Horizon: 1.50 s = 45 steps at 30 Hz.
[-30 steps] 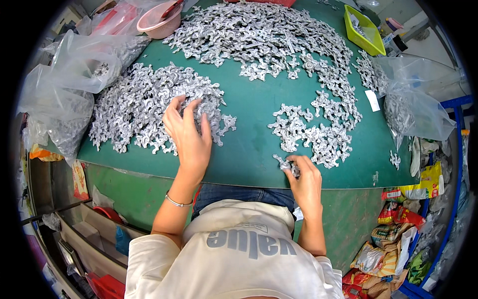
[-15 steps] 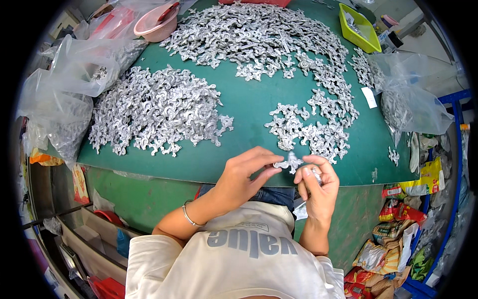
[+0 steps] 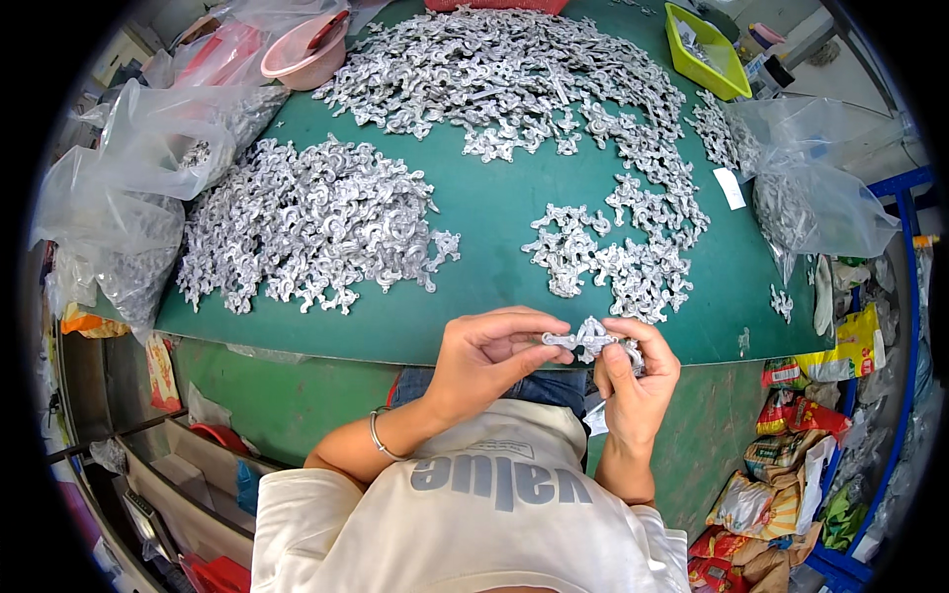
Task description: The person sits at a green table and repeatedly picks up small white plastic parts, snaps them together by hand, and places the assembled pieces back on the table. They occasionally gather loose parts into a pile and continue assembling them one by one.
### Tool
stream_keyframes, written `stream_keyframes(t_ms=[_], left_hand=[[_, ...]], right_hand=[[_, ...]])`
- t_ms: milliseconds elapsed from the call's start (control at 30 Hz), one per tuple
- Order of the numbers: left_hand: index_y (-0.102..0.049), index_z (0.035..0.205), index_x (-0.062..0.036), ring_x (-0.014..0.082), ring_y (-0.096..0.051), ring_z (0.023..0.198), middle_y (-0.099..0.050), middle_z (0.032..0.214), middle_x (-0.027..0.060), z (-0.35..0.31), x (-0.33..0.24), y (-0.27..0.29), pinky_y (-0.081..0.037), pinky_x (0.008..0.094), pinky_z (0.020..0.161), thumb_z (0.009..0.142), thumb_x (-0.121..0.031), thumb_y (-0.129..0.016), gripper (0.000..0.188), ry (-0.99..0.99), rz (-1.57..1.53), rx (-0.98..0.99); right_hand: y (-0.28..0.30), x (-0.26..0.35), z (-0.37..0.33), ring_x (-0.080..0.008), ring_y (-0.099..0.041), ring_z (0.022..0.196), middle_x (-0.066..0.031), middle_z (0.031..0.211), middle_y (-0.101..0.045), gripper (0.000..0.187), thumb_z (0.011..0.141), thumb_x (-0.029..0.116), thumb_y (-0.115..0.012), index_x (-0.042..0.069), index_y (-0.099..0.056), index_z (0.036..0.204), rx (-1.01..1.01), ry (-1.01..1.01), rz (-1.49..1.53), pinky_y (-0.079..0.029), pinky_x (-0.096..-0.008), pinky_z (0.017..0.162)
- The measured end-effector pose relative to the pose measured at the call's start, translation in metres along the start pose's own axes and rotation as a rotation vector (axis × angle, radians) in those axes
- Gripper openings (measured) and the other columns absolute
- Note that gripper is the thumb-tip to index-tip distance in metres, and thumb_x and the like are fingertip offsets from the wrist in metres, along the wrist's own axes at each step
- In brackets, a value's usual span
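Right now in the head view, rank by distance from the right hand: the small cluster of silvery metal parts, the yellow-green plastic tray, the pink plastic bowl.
From the right hand:
1. Small cluster of silvery metal parts, just ahead on the green table.
2. Yellow-green plastic tray, far right corner.
3. Pink plastic bowl, far left corner.

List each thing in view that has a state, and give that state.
left hand: pinching the metal part
right hand: gripping the metal part
metal part: held off the table
pink bowl: upright
green tray: holds parts
clear bag: open, slumped
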<state>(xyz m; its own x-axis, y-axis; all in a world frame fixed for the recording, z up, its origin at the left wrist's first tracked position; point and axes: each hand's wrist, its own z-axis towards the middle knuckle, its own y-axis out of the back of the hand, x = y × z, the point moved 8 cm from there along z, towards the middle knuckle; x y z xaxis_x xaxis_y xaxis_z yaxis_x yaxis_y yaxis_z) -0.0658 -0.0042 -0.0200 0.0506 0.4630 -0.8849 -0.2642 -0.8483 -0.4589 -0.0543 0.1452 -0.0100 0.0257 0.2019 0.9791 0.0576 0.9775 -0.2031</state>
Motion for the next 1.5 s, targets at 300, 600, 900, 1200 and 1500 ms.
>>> stream_keyframes(t_ms=[300, 600, 900, 1200, 1500], left_hand=[[-0.060, 0.092, 0.0080, 0.0171, -0.062, 0.074, -0.060, 0.087, 0.0141, -0.003, 0.000, -0.004, -0.051, 0.0241, 0.067, 0.079, 0.004, -0.058, 0.014, 0.020, 0.039, 0.056], [-0.062, 0.084, 0.0066, 0.0128, -0.060, 0.063, -0.062, 0.073, 0.0107, -0.006, 0.013, -0.004, -0.049, 0.0222, 0.058, 0.083, -0.006, -0.057, 0.013, 0.265, -0.078, 0.019], [-0.061, 0.086, 0.0065, 0.0137, -0.060, 0.065, -0.062, 0.075, 0.0109, -0.007, 0.019, -0.009, -0.048, 0.0235, 0.059, 0.083, -0.005, -0.055, 0.013, 0.386, -0.095, 0.054], [-0.060, 0.096, 0.0039, 0.0113, -0.058, 0.079, -0.060, 0.085, 0.0080, -0.009, 0.030, -0.016, -0.047, 0.0236, 0.073, 0.085, -0.004, -0.053, 0.016, 0.374, 0.131, 0.217], [-0.059, 0.097, 0.0043, 0.0106, -0.057, 0.082, -0.059, 0.087, 0.0063, -0.010, 0.037, 0.004, -0.046, 0.0233, 0.075, 0.086, -0.005, -0.052, 0.016, 0.378, 0.150, 0.098]], right_hand=[[-0.003, 0.011, 0.000, -0.0045, -0.041, 0.046, -0.0093, 0.075, -0.055, 0.005, 0.081, 0.001, -0.057, -0.004, -0.054, 0.082, -0.013, 0.108, 0.053, -0.030, -0.0173, 0.040], [-0.003, -0.005, 0.002, -0.0050, -0.040, 0.044, -0.0096, 0.073, -0.054, 0.014, 0.085, 0.008, -0.054, -0.001, -0.047, 0.076, 0.003, -0.006, 0.184, -0.028, -0.0179, 0.038], [-0.007, -0.015, 0.007, -0.0072, -0.038, 0.043, -0.0092, 0.077, -0.051, 0.019, 0.088, 0.016, -0.049, 0.003, -0.044, 0.075, -0.007, -0.117, 0.270, -0.029, -0.0189, 0.034], [-0.006, -0.061, 0.019, -0.0154, -0.039, 0.067, -0.0051, 0.071, -0.039, 0.022, 0.089, 0.024, -0.044, 0.007, -0.042, 0.076, -0.088, -0.487, 1.132, -0.038, -0.0233, 0.037], [0.012, -0.036, 0.053, -0.0118, -0.050, 0.064, -0.0082, 0.085, -0.055, 0.032, 0.072, 0.001, -0.064, 0.000, -0.056, 0.103, 0.019, 0.023, -0.435, -0.043, -0.0249, 0.056]])
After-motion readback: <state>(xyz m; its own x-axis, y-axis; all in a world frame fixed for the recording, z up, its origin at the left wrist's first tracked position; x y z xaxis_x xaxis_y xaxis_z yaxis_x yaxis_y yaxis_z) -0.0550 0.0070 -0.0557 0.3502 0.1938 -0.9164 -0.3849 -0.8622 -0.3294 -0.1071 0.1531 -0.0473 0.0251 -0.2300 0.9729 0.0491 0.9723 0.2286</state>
